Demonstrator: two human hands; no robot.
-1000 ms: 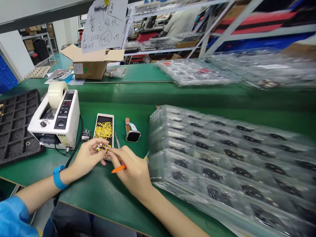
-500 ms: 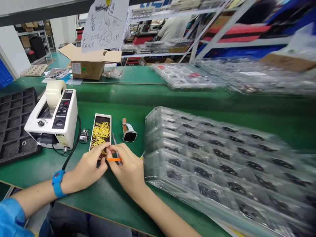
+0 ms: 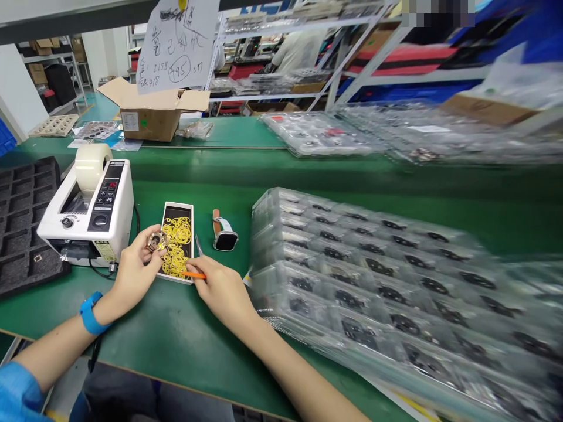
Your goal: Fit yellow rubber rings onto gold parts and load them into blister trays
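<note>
My left hand (image 3: pixel 135 261) grips a small round metal watch part (image 3: pixel 155 241) over the left edge of a white box (image 3: pixel 190 225). Yellow rings (image 3: pixel 176 258) lie in a heap inside that box. My right hand (image 3: pixel 222 287) is closed on a thin orange stick (image 3: pixel 194 275), whose left end points at the rings. Silver tweezers (image 3: pixel 199 246) stick out beyond my right fingers; whether they lie on the table or are held, I cannot tell. A wristwatch (image 3: pixel 226 240) with a square dark face lies behind that hand.
A white tape dispenser (image 3: pixel 94 211) stands on the left beside a black foam tray (image 3: pixel 26 217). Stacked clear plastic trays (image 3: pixel 352 275) with dark parts fill the right. An open cardboard box (image 3: pixel 149 120) sits at the back under a hanging handwritten sheet (image 3: pixel 176 53).
My hands, close together before, are now apart. The left has moved up and left, bringing the round metal part into sight. The right still holds the orange stick. The view has shifted slightly.
</note>
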